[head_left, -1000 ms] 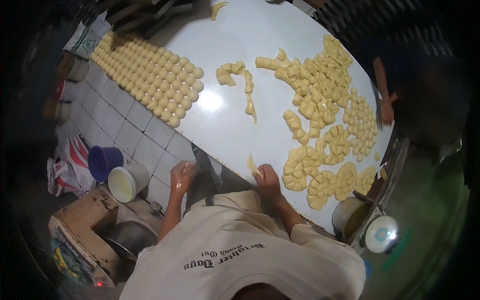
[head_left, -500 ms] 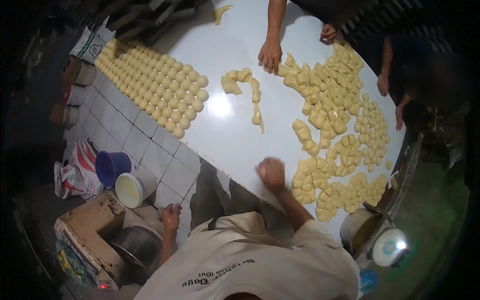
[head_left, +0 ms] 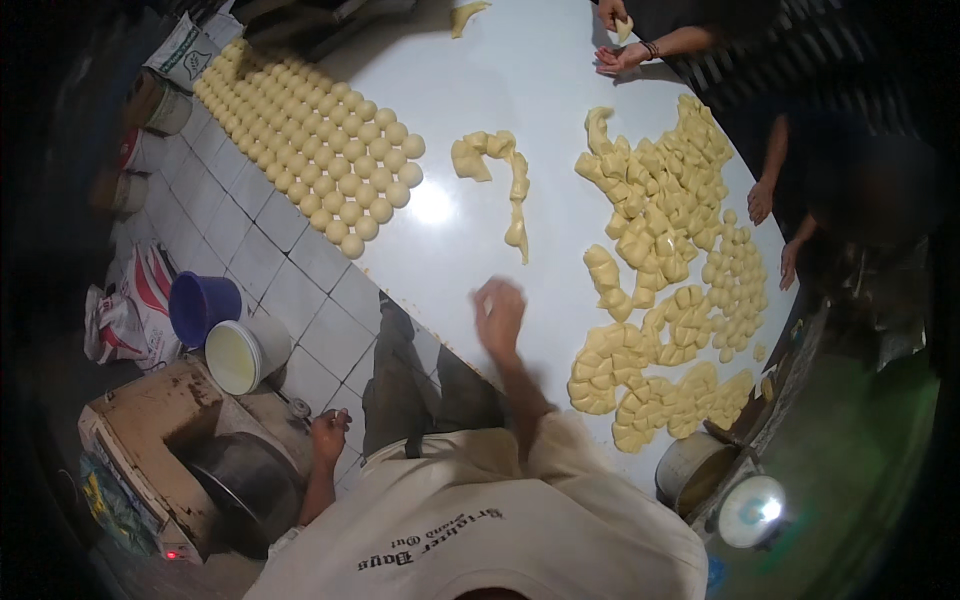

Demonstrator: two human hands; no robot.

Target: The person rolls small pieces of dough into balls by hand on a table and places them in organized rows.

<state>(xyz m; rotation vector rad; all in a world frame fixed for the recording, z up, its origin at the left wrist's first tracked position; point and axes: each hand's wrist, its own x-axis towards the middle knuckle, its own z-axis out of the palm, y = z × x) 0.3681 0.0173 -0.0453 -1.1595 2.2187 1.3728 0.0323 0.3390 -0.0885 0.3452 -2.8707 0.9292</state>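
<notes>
My right hand (head_left: 498,312) is over the near part of the white table (head_left: 420,60), smeared by motion. A pale spot shows at its fingers, but I cannot make out whether it is dough. Low on the left, my left hand (head_left: 329,436) hangs beside my body, away from the table, its fingers curled; what they hold, if anything, is hidden. Ahead of my right hand lies a bent strip of dough pieces (head_left: 519,180). To its right spread heaps of cut yellow dough pieces (head_left: 640,200). Rows of round dough balls (head_left: 350,185) cover the table's left side.
Two people's hands work across the table; one far hand (head_left: 622,60) is beside a dough piece. Smaller dough balls (head_left: 735,280) sit at the right. Left on the tiled floor are a purple bucket (head_left: 200,310), a white bucket (head_left: 235,355) and a machine with a metal bowl (head_left: 245,485).
My right hand has moved left and farther onto the table. The far person's hand has left the dough heap and drawn back to the far edge. My left hand stays low at my side.
</notes>
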